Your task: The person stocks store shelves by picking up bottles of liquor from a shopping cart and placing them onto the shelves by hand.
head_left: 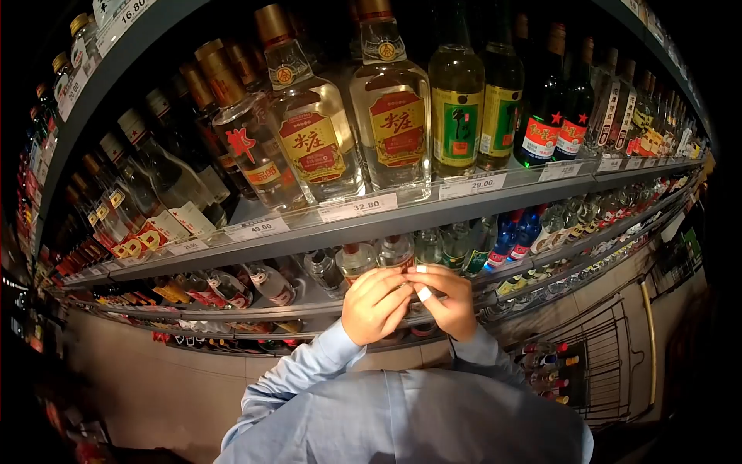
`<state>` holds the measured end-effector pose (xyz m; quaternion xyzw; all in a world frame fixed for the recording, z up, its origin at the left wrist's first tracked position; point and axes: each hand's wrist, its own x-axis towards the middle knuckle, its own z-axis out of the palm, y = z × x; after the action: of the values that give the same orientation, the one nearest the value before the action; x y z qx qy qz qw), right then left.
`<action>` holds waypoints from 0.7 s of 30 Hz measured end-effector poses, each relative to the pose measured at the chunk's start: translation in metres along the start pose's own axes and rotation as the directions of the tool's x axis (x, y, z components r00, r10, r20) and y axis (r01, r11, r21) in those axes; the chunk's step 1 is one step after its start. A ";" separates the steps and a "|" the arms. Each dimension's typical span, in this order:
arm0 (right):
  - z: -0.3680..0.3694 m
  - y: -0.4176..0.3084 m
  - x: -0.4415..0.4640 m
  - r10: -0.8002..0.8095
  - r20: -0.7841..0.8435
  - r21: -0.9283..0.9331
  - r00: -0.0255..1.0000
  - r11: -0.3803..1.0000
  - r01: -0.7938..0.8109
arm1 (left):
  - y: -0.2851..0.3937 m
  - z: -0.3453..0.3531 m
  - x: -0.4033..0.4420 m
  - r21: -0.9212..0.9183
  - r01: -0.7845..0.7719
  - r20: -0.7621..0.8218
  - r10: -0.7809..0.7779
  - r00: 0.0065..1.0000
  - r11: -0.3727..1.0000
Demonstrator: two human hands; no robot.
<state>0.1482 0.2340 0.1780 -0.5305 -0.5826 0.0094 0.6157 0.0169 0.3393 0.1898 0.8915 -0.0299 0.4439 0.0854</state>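
Observation:
My left hand [377, 306] and my right hand [450, 303] meet at the fingertips in front of the shelf edge. The fingers of both are bent and pinched together. Small white patches show on fingers of my right hand; I cannot tell whether they are tape or something held. Anything between the fingertips is hidden or too small to name. Above the hands stand two clear liquor bottles with red and gold labels, the left bottle [315, 147] and the right bottle [396, 127]. A price tag [358, 207] reading 32.80 is on the shelf edge below them.
Green-labelled bottles [456, 127] stand to the right on the upper shelf [294, 241]. Clear bottles [270, 284] fill the shelf beneath. A wire shopping cart [610, 348] stands at lower right, near several bottles [545, 375]. Tiled floor [178, 387] shows at lower left.

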 end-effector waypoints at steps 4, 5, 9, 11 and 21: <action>0.011 0.040 -0.114 0.578 0.150 0.142 0.802 0.790 -0.597 | 0.004 0.013 -0.096 -0.108 0.223 0.349 -0.174 0.921 0.969; 0.006 0.033 -0.132 0.697 0.226 0.106 0.681 0.677 -0.728 | 0.007 0.012 -0.112 -0.086 0.224 0.385 -0.175 0.906 0.971; -0.005 0.030 -0.188 0.684 0.281 -0.216 0.673 0.728 -0.651 | 0.010 0.016 -0.157 -0.150 0.347 0.434 -0.254 0.865 0.926; -0.001 0.033 -0.208 0.662 0.250 -0.410 0.706 0.733 -0.542 | 0.014 0.027 -0.165 -0.232 0.361 0.421 -0.242 0.874 0.903; 0.089 -0.040 -0.281 0.768 -0.007 -0.663 0.641 0.476 -0.577 | 0.044 0.049 -0.218 -0.638 0.294 0.612 0.236 0.755 0.712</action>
<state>-0.0307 0.0970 -0.0156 -0.8778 -0.3760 0.1427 0.2603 -0.0822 0.2821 -0.0074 0.8869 -0.2088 0.0556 0.4083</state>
